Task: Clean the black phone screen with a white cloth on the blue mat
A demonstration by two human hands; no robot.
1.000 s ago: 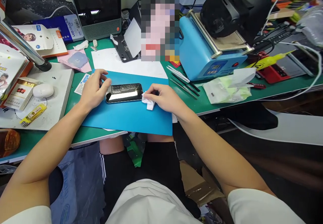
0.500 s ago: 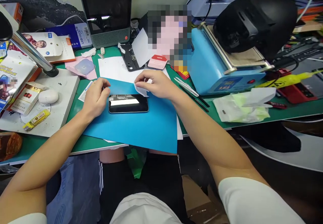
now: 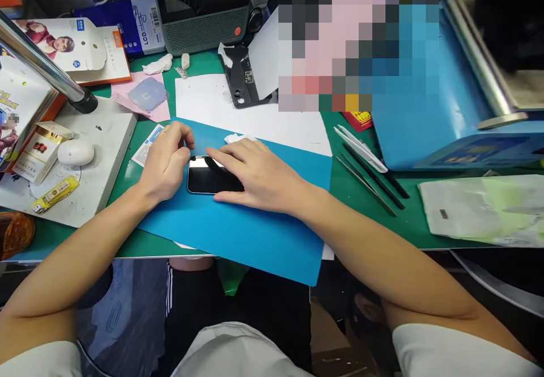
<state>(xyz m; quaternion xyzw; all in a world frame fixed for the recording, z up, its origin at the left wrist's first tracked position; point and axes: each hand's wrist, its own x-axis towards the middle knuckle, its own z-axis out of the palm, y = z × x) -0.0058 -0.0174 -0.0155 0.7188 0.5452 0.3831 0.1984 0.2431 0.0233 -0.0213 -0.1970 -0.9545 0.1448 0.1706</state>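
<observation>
left hand (image 3: 166,160): our fingers curl against the left end of the phone (image 3: 203,176), bracing it without a full grip | right hand (image 3: 254,174): fingers flat and spread, pressing on the screen, holding nothing | phone: flat on the blue mat (image 3: 255,235) (white wipe (image 3: 236,138) just beyond) | tweezers (image 3: 365,167) well right

Tweezers (image 3: 369,176) right; white mouse (image 3: 75,152) left; monitor (image 3: 204,8) behind.

A black glossy phone (image 3: 207,176) lies flat, screen up, near the far-left corner of the blue mat (image 3: 250,235).
</observation>
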